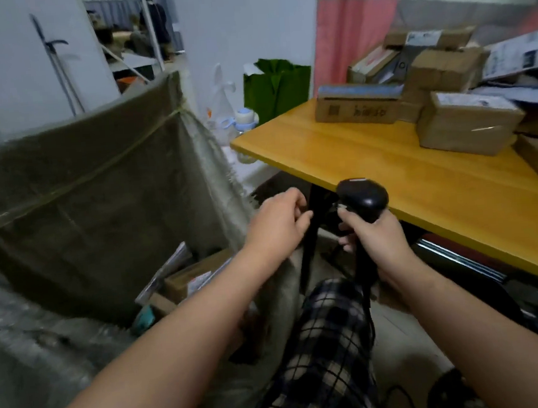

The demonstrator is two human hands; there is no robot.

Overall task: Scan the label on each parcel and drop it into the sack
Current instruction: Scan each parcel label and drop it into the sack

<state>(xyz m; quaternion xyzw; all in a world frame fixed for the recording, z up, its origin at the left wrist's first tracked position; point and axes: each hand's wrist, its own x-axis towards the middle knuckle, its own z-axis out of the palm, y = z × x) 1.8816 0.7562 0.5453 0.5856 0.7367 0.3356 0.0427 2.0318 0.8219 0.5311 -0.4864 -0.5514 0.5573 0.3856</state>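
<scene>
My right hand (376, 240) grips the handle of a black barcode scanner (365, 198), held just in front of the near edge of the yellow table (387, 168). My left hand (278, 219) hovers beside it to the left, fingers loosely curled and holding nothing. The big grey-green woven sack (83, 186) stands open at the left, with several parcels (189, 277) lying at its bottom. A pile of brown cardboard parcels (467, 123) sits on the far right of the table, and a flat box (356, 106) is the nearest to the left.
A black table leg (311, 229) runs down between my hands. My plaid-trousered knee (330, 344) is below. The scanner's cable (371, 318) hangs down along that knee. A green bag (276, 87) and a plastic bottle (245, 118) stand by the white wall behind the sack.
</scene>
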